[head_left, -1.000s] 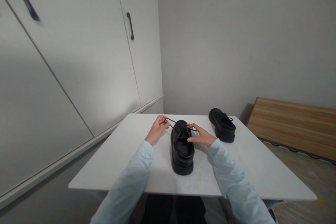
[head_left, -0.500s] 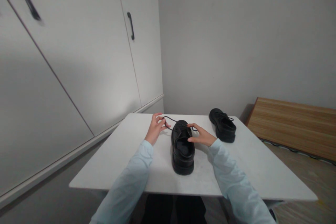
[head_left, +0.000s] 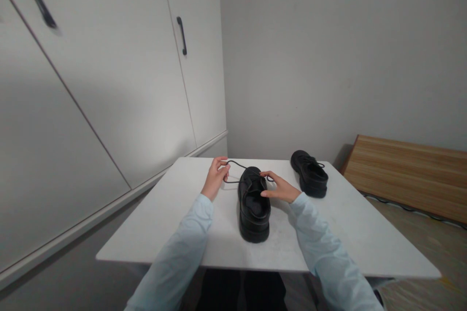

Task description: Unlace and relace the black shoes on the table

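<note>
- Seen from the head camera, a person in pale blue sleeves (head_left: 189, 233) works at a white table (head_left: 146, 238), both hands at a black lace-up shoe.
- The shoe (head_left: 254, 226) stands upright on its sole near the middle of the table, heel toward the person, toe pointing away.
- At left, the left hand (head_left: 216, 177) grasps a black lace (head_left: 236, 163) between thumb and fingers, to the side of the shoe; two strands run from the hand to the shoe's front.
- Opposite, the right hand (head_left: 277, 187) reaches over the shoe's right side, its thumb and fingers spread apart, fingertips by the lacing and thumb over the opening. Whether those fingertips pinch any lace, one cannot tell.
- A second black shoe (head_left: 314, 185), its laces on top, sits upright near the table's far right corner, apart from the hands.
- Behind stand white cabinets (head_left: 120, 73) with dark handles (head_left: 182, 36), a plain wall (head_left: 328, 58) and, at right, a wood-grain panel (head_left: 404, 172).
</note>
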`<state>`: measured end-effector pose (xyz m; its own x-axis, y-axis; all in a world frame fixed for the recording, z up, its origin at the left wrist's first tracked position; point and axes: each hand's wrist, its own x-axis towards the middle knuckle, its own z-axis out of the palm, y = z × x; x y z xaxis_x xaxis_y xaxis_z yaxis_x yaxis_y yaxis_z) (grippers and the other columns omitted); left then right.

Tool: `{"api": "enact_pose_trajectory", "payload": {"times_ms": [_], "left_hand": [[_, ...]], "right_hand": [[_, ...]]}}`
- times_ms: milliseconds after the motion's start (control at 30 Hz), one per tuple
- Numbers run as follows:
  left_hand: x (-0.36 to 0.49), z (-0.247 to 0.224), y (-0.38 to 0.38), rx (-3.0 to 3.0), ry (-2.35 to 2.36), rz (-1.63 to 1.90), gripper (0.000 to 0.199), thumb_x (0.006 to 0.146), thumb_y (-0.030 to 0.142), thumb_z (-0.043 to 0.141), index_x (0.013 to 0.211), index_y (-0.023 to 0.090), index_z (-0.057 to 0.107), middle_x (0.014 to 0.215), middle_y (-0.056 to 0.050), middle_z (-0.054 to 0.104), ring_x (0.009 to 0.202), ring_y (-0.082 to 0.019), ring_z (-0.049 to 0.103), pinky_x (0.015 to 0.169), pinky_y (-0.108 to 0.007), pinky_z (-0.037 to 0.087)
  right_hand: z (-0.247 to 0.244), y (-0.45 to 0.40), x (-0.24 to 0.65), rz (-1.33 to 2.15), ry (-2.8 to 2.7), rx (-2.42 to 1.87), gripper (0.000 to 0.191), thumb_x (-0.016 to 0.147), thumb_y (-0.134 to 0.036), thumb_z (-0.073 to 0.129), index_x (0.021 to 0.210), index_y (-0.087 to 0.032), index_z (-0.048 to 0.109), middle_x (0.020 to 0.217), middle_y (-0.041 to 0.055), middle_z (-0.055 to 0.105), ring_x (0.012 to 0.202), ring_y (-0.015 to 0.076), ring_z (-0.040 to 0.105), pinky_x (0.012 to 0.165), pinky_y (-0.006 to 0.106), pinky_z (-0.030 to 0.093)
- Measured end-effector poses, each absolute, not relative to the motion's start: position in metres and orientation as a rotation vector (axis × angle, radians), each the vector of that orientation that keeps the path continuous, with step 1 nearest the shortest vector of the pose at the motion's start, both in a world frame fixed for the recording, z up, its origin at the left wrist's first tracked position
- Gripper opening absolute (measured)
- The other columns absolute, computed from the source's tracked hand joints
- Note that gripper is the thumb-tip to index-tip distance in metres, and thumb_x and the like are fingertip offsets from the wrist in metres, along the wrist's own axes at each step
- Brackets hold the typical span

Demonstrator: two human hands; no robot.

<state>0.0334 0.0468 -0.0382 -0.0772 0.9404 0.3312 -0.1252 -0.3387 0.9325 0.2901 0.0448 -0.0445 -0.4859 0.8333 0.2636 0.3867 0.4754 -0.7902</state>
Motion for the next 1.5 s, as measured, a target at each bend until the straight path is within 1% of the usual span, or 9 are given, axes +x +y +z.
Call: {"api": "enact_pose_trajectory", "payload": {"times_ms": [267, 400, 500, 633, 733, 967, 1100, 1333, 1500], "left_hand": [[0.031, -0.039, 0.048, 1.378, 1.046, 1.617, 0.030, 0.074, 0.033, 0.063, 0.099, 0.019, 0.055, 0.083, 0.001, 0.053, 0.050, -0.003, 0.044, 0.044, -0.017, 0.035], [0.028, -0.038, 0.048, 1.462, 1.142, 1.619, 0.025, 0.076, 0.033, 0.061, 0.095, 0.017, 0.061, 0.080, -0.001, 0.056, 0.050, -0.005, 0.041, 0.045, -0.018, 0.033], [0.027, -0.037, 0.048, 1.516, 1.203, 1.605, 0.024, 0.076, 0.034, 0.060, 0.092, 0.017, 0.064, 0.085, -0.003, 0.062, 0.058, -0.009, 0.047, 0.048, -0.019, 0.036], [0.025, -0.036, 0.049, 1.591, 1.240, 1.643, 0.019, 0.076, 0.033, 0.060, 0.087, 0.018, 0.067, 0.093, -0.004, 0.066, 0.072, -0.014, 0.054, 0.058, -0.022, 0.041], [0.024, -0.035, 0.049, 1.624, 1.264, 1.693, 0.017, 0.078, 0.030, 0.058, 0.086, 0.019, 0.067, 0.091, -0.004, 0.067, 0.074, -0.015, 0.055, 0.064, -0.024, 0.041], [0.027, -0.031, 0.044, 1.684, 1.334, 1.689, 0.016, 0.080, 0.029, 0.056, 0.089, 0.019, 0.066, 0.093, -0.004, 0.067, 0.075, -0.015, 0.054, 0.068, -0.026, 0.041], [0.029, -0.029, 0.040, 1.686, 1.439, 1.828, 0.015, 0.081, 0.027, 0.057, 0.091, 0.021, 0.066, 0.092, -0.003, 0.066, 0.075, -0.015, 0.054, 0.070, -0.027, 0.042], [0.026, -0.031, 0.037, 2.030, 1.576, 1.913, 0.015, 0.085, 0.030, 0.056, 0.092, 0.024, 0.068, 0.089, -0.006, 0.065, 0.093, -0.022, 0.051, 0.088, -0.036, 0.039], [0.026, -0.033, 0.039, 2.036, 1.759, 1.988, 0.014, 0.082, 0.031, 0.060, 0.088, 0.023, 0.071, 0.083, -0.005, 0.058, 0.087, -0.020, 0.051, 0.082, -0.033, 0.041]], "right_hand": [[-0.042, 0.043, 0.290, 0.893, -2.073, -1.015, 0.065, 0.059, -0.049, 0.076, 0.114, -0.021, 0.052, 0.121, 0.0109, 0.056, 0.117, 0.0296, 0.049, 0.103, 0.047, 0.033], [-0.043, 0.043, 0.290, 0.893, -2.070, -0.998, 0.064, 0.060, -0.047, 0.076, 0.114, -0.021, 0.052, 0.122, 0.0107, 0.056, 0.116, 0.0291, 0.050, 0.102, 0.046, 0.033], [-0.044, 0.043, 0.290, 0.892, -2.063, -0.983, 0.063, 0.060, -0.047, 0.076, 0.113, -0.022, 0.053, 0.121, 0.0098, 0.056, 0.116, 0.0287, 0.050, 0.102, 0.046, 0.034], [-0.044, 0.043, 0.290, 0.893, -2.060, -0.980, 0.062, 0.060, -0.047, 0.076, 0.113, -0.022, 0.053, 0.121, 0.0097, 0.057, 0.115, 0.0283, 0.051, 0.102, 0.046, 0.033], [-0.044, 0.043, 0.290, 0.887, -2.063, -0.980, 0.062, 0.060, -0.046, 0.076, 0.112, -0.022, 0.053, 0.120, 0.0100, 0.057, 0.115, 0.0283, 0.051, 0.102, 0.046, 0.033], [-0.044, 0.044, 0.291, 0.881, -2.070, -0.990, 0.064, 0.059, -0.048, 0.076, 0.112, -0.021, 0.053, 0.121, 0.0107, 0.057, 0.116, 0.0293, 0.050, 0.103, 0.046, 0.033], [-0.043, 0.043, 0.291, 0.883, -2.075, -0.989, 0.063, 0.060, -0.048, 0.075, 0.112, -0.020, 0.052, 0.121, 0.0113, 0.056, 0.116, 0.0295, 0.050, 0.102, 0.046, 0.033], [-0.042, 0.043, 0.291, 0.888, -2.086, -1.003, 0.063, 0.062, -0.047, 0.075, 0.113, -0.020, 0.051, 0.123, 0.0118, 0.055, 0.116, 0.0286, 0.050, 0.101, 0.044, 0.034], [-0.046, 0.044, 0.291, 0.870, -2.080, -0.985, 0.062, 0.061, -0.047, 0.075, 0.113, -0.020, 0.052, 0.122, 0.0112, 0.056, 0.115, 0.0281, 0.051, 0.100, 0.044, 0.036]]}}
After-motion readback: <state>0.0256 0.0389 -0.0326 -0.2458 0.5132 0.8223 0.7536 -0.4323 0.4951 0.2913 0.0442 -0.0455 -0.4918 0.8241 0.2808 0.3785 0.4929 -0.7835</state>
